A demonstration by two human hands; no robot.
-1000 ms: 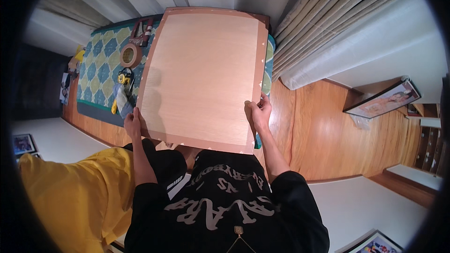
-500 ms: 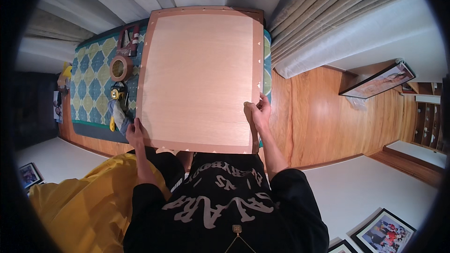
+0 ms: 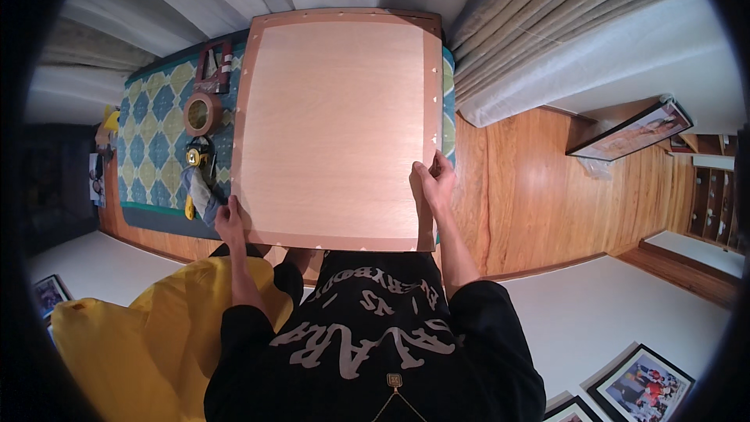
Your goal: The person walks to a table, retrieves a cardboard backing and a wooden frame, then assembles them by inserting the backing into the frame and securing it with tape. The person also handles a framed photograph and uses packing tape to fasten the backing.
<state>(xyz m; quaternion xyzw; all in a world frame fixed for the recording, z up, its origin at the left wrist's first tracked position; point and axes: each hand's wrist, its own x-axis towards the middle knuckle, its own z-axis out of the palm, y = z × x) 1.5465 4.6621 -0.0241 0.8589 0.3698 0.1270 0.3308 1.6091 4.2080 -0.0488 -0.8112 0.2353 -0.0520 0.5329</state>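
A large, nearly square wooden panel (image 3: 340,125), pale in the middle with brown tape along its borders, lies across my view over the patterned bench. My left hand (image 3: 230,223) grips its lower left corner, thumb on top. On the right border, my right hand (image 3: 434,180) pinches the edge with the thumb over the face; the fingers beneath are mostly hidden. Small light tabs dot the taped border. The panel's underside is out of sight.
Left of the panel, the bench's blue-green cover (image 3: 148,141) carries a roll of brown tape (image 3: 202,114), a yellow-black tape measure (image 3: 198,155), a grey cloth (image 3: 201,195) and a dark red frame piece (image 3: 212,66). Curtains (image 3: 547,31) hang behind. A framed picture (image 3: 633,131) leans at right.
The panel has shifted slightly up and to the right, with both hands moving along with it. The things on the bench stay in place.
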